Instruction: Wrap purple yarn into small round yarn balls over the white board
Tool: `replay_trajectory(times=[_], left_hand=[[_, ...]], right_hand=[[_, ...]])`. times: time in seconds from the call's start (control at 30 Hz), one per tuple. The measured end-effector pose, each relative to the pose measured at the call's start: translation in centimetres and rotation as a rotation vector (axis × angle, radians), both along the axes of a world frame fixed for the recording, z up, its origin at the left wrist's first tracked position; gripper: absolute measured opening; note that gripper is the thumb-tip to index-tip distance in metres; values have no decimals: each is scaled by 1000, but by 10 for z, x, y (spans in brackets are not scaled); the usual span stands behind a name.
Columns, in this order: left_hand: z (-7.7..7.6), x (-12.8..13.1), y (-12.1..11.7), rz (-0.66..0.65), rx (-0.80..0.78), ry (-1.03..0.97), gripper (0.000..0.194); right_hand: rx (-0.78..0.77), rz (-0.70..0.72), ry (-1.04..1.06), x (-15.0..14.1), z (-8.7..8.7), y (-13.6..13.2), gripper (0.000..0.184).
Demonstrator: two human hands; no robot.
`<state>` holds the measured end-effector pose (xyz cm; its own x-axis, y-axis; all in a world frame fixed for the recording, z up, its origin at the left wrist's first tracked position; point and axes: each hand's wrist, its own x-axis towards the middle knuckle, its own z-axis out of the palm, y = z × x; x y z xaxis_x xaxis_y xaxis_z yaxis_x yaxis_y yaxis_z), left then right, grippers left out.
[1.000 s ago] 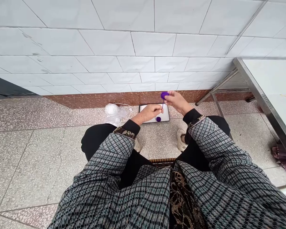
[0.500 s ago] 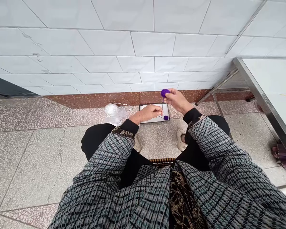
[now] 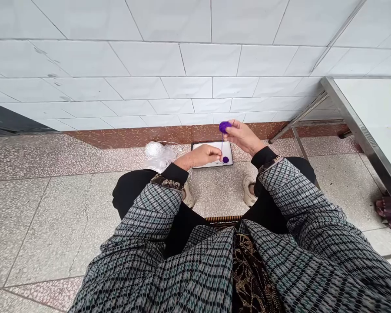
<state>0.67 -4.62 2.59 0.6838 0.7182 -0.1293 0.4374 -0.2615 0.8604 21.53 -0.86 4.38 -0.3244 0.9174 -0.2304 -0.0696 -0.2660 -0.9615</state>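
Between the fingertips of my right hand [image 3: 243, 135] is a purple ball of yarn [image 3: 224, 127], held up above the floor. A purple strand [image 3: 222, 143] runs down from it to my left hand [image 3: 206, 155], whose thumb and forefinger pinch it. Below, a smaller purple yarn ball [image 3: 226, 160] lies on a shallow white tray with a dark rim [image 3: 232, 161]. My left hand hangs over that tray and covers part of it.
Left of the tray, a ball of white yarn [image 3: 154, 149] sits on the floor with clear plastic [image 3: 161, 161] and loose strands. The tiled wall [image 3: 195, 93] rises just ahead. A metal-edged table [image 3: 365, 130] stands at the right, with purple cloth [image 3: 389, 213] below it.
The small purple ball on the tray has shifted slightly left. Both hands keep nearly the same place, and the view has shifted a little.
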Motion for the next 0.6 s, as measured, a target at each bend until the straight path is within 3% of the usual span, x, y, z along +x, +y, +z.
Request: replay_trajectory(times=[0.07,0.13,0.2,0.23,0.27,0.33,0.43,0.53,0.6], left_hand=[[4,-1,-2,-14,5,-30,21],[4,-6,1,106,43,-35,20],[1,-10,6,267,91,-6,19],[-1,-11,9,334,110,16,19],[-4,-12,11,383,123,37,19],[-6,-10,13,423,131,73,18],[-6,-2,8,271,71,97,17],[0,4,0,-17,-26,58,18],[2,2,-1,-35,-11,17,18]], right_hand=[[-10,117,-268,-2,-7,-2,26],[-52,412,-431,-1,-9,-7,29],[-101,651,-359,2,-6,-10,31],[-115,674,-261,4,-3,-11,32],[-121,621,-155,6,0,-10,32],[-130,386,14,8,5,-7,27],[-169,77,113,5,3,0,18],[-171,-31,-46,-3,-6,-1,21],[-122,45,-297,-6,-11,-4,28]])
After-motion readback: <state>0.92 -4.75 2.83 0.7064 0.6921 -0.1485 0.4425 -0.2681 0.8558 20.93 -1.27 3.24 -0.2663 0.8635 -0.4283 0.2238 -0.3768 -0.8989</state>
